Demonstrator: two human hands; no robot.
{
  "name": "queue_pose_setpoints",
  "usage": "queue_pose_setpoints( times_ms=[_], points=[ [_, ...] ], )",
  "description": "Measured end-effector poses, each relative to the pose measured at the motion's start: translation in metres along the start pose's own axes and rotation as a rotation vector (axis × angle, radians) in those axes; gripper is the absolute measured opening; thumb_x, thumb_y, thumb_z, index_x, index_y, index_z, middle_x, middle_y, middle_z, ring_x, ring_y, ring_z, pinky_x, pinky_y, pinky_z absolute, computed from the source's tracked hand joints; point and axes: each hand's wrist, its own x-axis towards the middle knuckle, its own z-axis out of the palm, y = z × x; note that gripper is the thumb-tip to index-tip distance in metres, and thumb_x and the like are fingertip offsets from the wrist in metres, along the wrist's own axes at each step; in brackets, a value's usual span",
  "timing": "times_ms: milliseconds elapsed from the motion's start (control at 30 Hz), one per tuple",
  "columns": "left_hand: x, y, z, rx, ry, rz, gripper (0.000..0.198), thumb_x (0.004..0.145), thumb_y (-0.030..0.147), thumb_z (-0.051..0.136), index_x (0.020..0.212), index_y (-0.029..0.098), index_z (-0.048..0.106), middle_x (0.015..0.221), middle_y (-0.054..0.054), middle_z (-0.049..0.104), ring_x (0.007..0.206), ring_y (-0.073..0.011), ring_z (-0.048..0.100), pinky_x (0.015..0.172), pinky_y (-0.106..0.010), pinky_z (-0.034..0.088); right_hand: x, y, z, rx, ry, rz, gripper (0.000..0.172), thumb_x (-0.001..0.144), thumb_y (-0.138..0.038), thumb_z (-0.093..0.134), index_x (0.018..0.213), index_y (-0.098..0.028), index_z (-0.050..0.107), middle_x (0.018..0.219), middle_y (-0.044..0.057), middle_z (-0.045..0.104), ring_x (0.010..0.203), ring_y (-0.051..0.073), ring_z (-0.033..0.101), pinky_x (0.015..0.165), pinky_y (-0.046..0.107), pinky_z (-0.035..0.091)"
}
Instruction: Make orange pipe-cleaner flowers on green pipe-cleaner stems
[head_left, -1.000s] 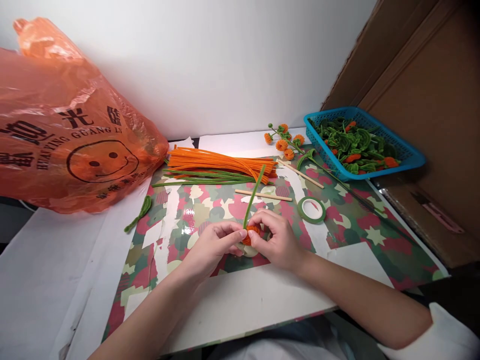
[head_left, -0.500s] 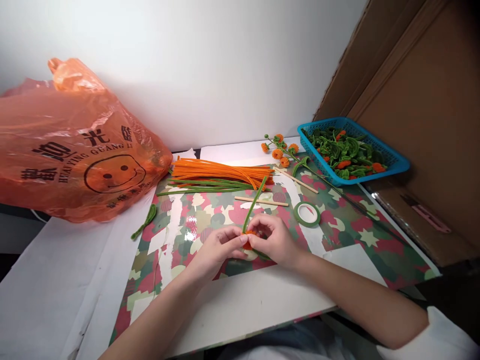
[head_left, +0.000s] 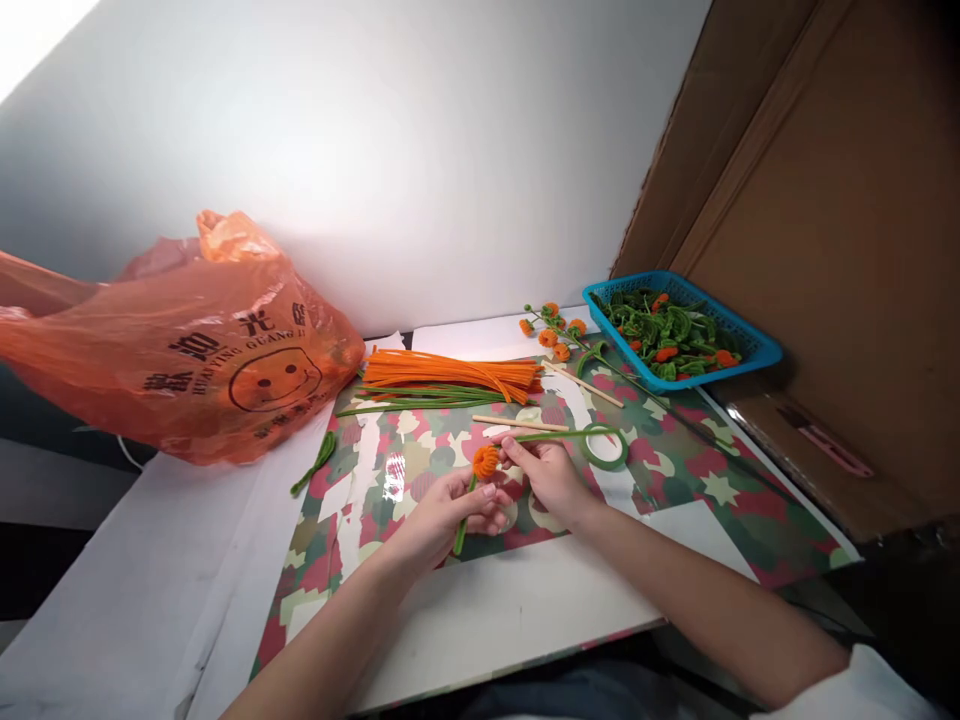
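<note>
An orange pipe-cleaner flower with a short green stem sits between my hands. My left hand is closed on it from below, its thumb and fingers around the green stem. My right hand pinches a green pipe cleaner just right of the orange head; its free length points right, across the tape roll. Whether this strand joins the flower is hard to see. Behind my hands lies a bundle of orange pipe cleaners, with green pipe cleaners along its front.
A green tape roll and two wooden sticks lie beyond my right hand. Farther back are a finished flower spray and a blue basket of green and orange pieces. An orange plastic bag bulges at left; a green loop lies nearby.
My hands have moved apart slightly and the orange flower has turned into view. The green strand, earlier pointing up and away, now points right in my right hand. The whole view has shifted a little.
</note>
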Motion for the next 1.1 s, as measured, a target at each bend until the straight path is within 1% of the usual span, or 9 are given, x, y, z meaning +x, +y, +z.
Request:
queue_pose_setpoints(
  times_ms=[133, 267, 367, 467, 567, 667, 800, 967, 1100],
  points=[
    [0.002, 0.0, -0.003, 0.084, 0.034, 0.035, 0.046, 0.077, 0.057, 0.064, 0.077, 0.011, 0.064, 0.055, -0.001, 0.06, 0.041, -0.0087, 0.053, 0.045, -0.02, 0.043, 0.008, -0.003, -0.005, 0.034, 0.038, -0.024, 0.041, 0.066, -0.054, 0.073, 0.081, -0.016, 0.072, 0.068, 0.002, 0.066, 0.065, 0.013, 0.061, 0.069, 0.028, 0.052],
    [0.004, 0.002, -0.006, 0.024, 0.074, 0.067, 0.049, 0.079, 0.061, 0.057, 0.081, 0.013, 0.063, 0.058, -0.003, 0.062, 0.044, -0.0108, 0.055, 0.044, -0.021, 0.043, 0.009, -0.005, -0.009, 0.041, 0.021, -0.01, 0.042, 0.068, -0.056, 0.072, 0.082, -0.017, 0.073, 0.07, 0.003, 0.067, 0.067, 0.015, 0.063, 0.07, 0.032, 0.053],
    [0.003, 0.004, -0.006, -0.035, 0.01, 0.03, 0.043, 0.078, 0.056, 0.062, 0.085, 0.013, 0.061, 0.074, -0.007, 0.069, 0.054, -0.0126, 0.061, 0.051, -0.022, 0.047, 0.003, -0.003, -0.011, -0.073, -0.037, -0.031, 0.034, 0.073, -0.051, 0.071, 0.085, -0.02, 0.074, 0.075, 0.004, 0.07, 0.078, 0.019, 0.065, 0.078, 0.036, 0.053],
    [0.002, 0.003, -0.008, -0.02, -0.084, -0.03, 0.036, 0.079, 0.048, 0.067, 0.084, 0.013, 0.061, 0.075, -0.007, 0.07, 0.053, -0.0111, 0.062, 0.053, -0.02, 0.046, -0.001, 0.001, -0.014, -0.204, -0.044, -0.046, 0.031, 0.076, -0.049, 0.069, 0.089, -0.021, 0.074, 0.08, 0.004, 0.071, 0.085, 0.021, 0.065, 0.081, 0.037, 0.052],
    [0.001, 0.002, -0.009, -0.019, -0.142, -0.085, 0.034, 0.078, 0.046, 0.068, 0.081, 0.012, 0.064, 0.065, -0.004, 0.068, 0.046, -0.0101, 0.06, 0.047, -0.02, 0.045, -0.001, 0.005, -0.019, -0.167, 0.025, 0.001, 0.032, 0.077, -0.05, 0.067, 0.092, -0.022, 0.074, 0.083, 0.004, 0.071, 0.084, 0.021, 0.065, 0.074, 0.034, 0.053],
    [0.001, 0.001, -0.009, -0.011, -0.13, -0.079, 0.039, 0.08, 0.051, 0.064, 0.076, 0.012, 0.066, 0.059, -0.004, 0.067, 0.041, -0.0104, 0.058, 0.045, -0.02, 0.045, 0.002, 0.005, -0.022, -0.08, 0.055, 0.01, 0.032, 0.077, -0.049, 0.068, 0.094, -0.023, 0.074, 0.086, 0.004, 0.072, 0.082, 0.019, 0.066, 0.075, 0.031, 0.053],
    [-0.001, 0.003, -0.005, 0.049, -0.153, -0.054, 0.047, 0.082, 0.056, 0.057, 0.071, 0.011, 0.068, 0.059, -0.007, 0.068, 0.042, -0.0111, 0.06, 0.044, -0.02, 0.044, 0.007, -0.001, -0.022, -0.005, 0.114, 0.008, 0.032, 0.071, -0.049, 0.074, 0.086, -0.02, 0.076, 0.075, 0.004, 0.071, 0.072, 0.016, 0.064, 0.071, 0.03, 0.052],
    [-0.004, 0.005, -0.007, 0.156, -0.263, -0.062, 0.048, 0.085, 0.053, 0.054, 0.073, 0.01, 0.071, 0.069, -0.01, 0.07, 0.052, -0.0125, 0.063, 0.054, -0.022, 0.048, 0.008, -0.005, -0.021, 0.014, 0.127, 0.001, 0.034, 0.065, -0.05, 0.078, 0.078, -0.019, 0.076, 0.07, 0.002, 0.069, 0.068, 0.015, 0.063, 0.068, 0.028, 0.052],
    [0.0, 0.001, -0.01, 0.104, -0.237, 0.012, 0.045, 0.078, 0.053, 0.064, 0.096, 0.012, 0.069, 0.092, -0.013, 0.069, 0.07, -0.0173, 0.066, 0.061, -0.028, 0.053, 0.002, -0.002, -0.019, -0.079, 0.041, -0.018, 0.03, 0.076, -0.049, 0.069, 0.085, -0.021, 0.076, 0.076, 0.004, 0.07, 0.074, 0.017, 0.065, 0.071, 0.031, 0.053]
  ],
)
